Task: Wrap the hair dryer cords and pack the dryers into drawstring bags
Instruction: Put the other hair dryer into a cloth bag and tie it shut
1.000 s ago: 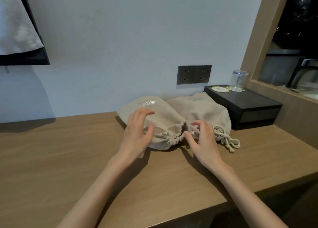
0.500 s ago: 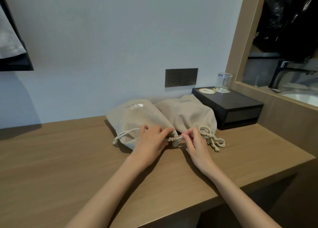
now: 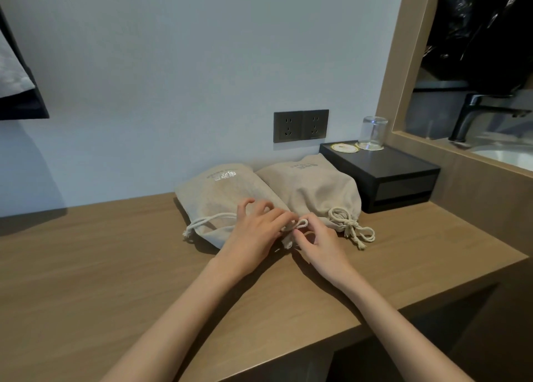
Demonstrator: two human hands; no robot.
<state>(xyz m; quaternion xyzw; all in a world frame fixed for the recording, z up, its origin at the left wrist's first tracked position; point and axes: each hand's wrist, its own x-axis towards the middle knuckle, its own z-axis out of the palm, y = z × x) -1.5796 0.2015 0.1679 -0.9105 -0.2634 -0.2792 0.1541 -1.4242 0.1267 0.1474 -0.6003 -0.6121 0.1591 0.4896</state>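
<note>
Left hand (image 3: 253, 233) and right hand (image 3: 323, 244), fingers pinching the drawstring (image 3: 300, 224) of the left bag (image 3: 216, 197); knotted right bag (image 3: 314, 191) touching it on the surface (image 3: 115, 266).

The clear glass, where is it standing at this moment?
In the head view the clear glass stands at the right, on the back part of the black box, beside a round coaster and just right of the wall socket.

Head-worn view, forward and down over wooden counter (image 3: 115, 266)
</note>
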